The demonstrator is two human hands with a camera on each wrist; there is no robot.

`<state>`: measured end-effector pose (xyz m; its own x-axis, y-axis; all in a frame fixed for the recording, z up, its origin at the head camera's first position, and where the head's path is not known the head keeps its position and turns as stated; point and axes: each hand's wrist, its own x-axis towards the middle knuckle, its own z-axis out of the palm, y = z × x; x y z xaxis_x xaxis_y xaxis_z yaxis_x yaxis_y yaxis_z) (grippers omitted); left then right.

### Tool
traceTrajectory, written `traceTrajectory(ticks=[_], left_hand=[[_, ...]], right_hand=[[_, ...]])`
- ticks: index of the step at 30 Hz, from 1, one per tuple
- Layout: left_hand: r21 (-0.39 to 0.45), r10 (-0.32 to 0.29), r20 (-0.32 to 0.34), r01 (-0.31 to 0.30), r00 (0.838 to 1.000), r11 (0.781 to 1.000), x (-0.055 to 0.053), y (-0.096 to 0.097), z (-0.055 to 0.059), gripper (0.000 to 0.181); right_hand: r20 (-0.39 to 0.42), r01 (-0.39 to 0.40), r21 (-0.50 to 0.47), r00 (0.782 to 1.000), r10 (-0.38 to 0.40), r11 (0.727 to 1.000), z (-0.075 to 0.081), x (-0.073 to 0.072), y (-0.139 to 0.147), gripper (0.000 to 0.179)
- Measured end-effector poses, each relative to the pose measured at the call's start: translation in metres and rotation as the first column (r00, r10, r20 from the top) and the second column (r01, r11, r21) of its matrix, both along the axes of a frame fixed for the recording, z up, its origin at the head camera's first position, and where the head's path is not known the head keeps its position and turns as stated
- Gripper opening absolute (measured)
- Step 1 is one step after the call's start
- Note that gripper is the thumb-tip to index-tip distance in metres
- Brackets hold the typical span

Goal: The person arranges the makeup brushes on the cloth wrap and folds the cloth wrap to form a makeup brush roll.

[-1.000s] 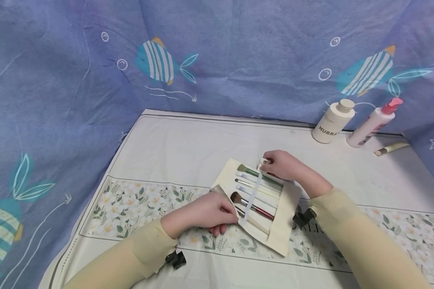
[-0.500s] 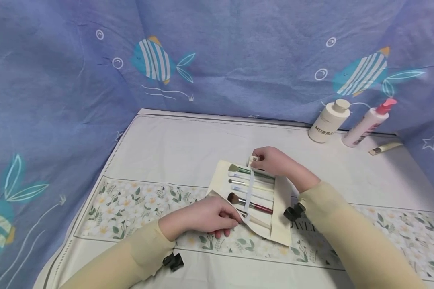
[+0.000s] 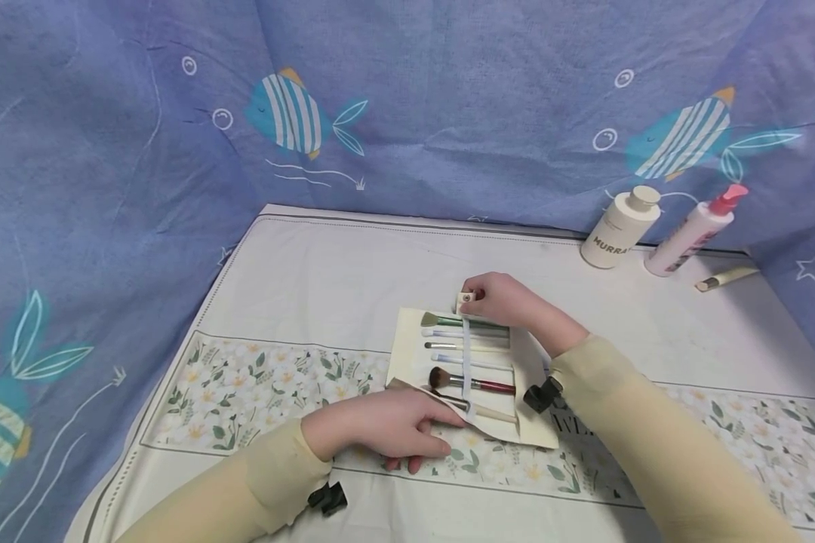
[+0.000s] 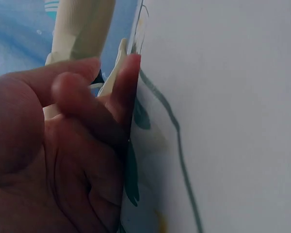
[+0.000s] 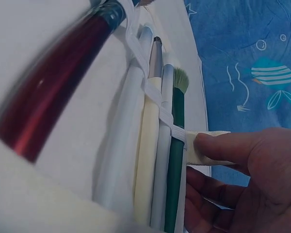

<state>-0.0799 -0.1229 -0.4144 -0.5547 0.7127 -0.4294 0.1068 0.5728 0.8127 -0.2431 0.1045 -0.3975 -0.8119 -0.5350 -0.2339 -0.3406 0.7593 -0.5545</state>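
Note:
A cream makeup brush roll (image 3: pixel 407 339) lies unrolled on the table with several makeup brushes under a white elastic band (image 3: pixel 466 354). Among them are a green brush (image 5: pixel 176 155), a dark red brush (image 5: pixel 58 82) and a light-handled brush (image 3: pixel 492 414) nearest me. My right hand (image 3: pixel 505 302) pinches the snap tab (image 3: pixel 466 299) at the far edge, thumb on top in the right wrist view. At the near edge, my left hand (image 3: pixel 394 426) lays its index finger along the raised flap, thumb apart from it. In the left wrist view that hand (image 4: pixel 72 141) shows loosely bent fingers beside the tablecloth.
A white bottle (image 3: pixel 620 230) and a white pump bottle (image 3: pixel 693 234) with a pink top stand at the back right. Beside them lies a cream, thick-handled brush-like item (image 3: pixel 727 278). A blue fish-print curtain (image 3: pixel 448 113) hangs behind the flower-banded tablecloth (image 3: pixel 339 286).
The brush roll has turned and shifted left with my right hand on its tab. My left thumb has come away from the index finger, ending its pinch on the near flap.

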Motion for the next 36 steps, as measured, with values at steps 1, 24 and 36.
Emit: traceTrajectory(ticks=[1, 24, 36], left_hand=[[-0.011, -0.019, -0.016, 0.019, 1.000, 1.000, 0.001, 0.000, 0.000, 0.044], [-0.086, -0.126, -0.158, 0.114, 0.979, 0.990, 0.003, -0.001, 0.010, 0.048], [0.237, -0.060, -0.229, 0.116, 0.972, 0.964, -0.008, -0.016, 0.035, 0.010]], right_hand=[[0.005, 0.002, 0.000, 1.000, -0.002, 1.000, 0.000, 0.000, 0.000, 0.009], [-0.124, 0.111, 0.052, 0.987, -0.104, 0.993, 0.004, 0.016, 0.004, 0.035], [-0.272, 0.101, -0.014, 0.957, -0.101, 0.995, 0.018, 0.086, 0.050, 0.004]])
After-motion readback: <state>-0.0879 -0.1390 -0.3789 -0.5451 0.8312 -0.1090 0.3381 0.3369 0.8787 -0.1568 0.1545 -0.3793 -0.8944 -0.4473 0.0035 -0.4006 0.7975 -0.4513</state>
